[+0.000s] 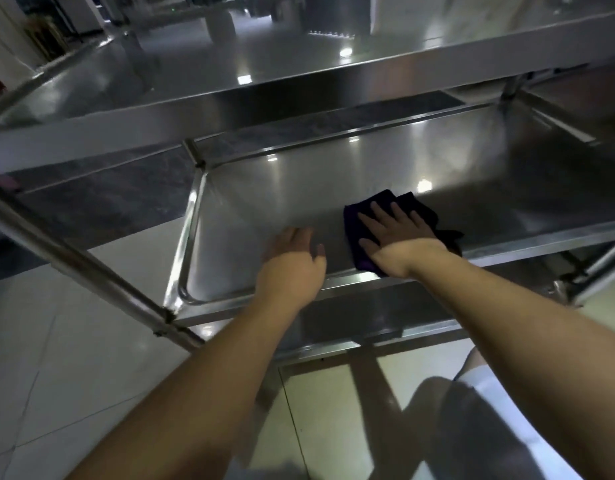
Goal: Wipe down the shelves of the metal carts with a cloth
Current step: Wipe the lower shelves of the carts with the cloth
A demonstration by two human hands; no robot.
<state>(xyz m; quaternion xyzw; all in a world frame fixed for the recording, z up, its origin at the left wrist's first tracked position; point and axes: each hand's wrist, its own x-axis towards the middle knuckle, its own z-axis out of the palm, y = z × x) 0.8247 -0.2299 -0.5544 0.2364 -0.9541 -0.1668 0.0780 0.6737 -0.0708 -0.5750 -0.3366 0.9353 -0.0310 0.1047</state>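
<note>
pressing the dark cloth (399, 216) flat under the spread fingers of your right hand (399, 237) near the front lip of the middle shelf (299, 188), you are bracing with your empty left hand (292, 261) just beside it, risking bunched folds skipping streaks.

Floor (57, 358): pale glossy tiles with thin dark grout lines, reflecting overhead light.

Dark mat (102, 199): grey mottled strip lying on the floor, beyond the pale tiles, running off toward the upper right.

White garment (500, 393): light cloth over a person's lap or legs, at the lower right above the floor; blurred.

Wooden furniture (43, 36): brownish slatted piece standing far back, past the floor's upper left; detail too dim to tell.
</note>
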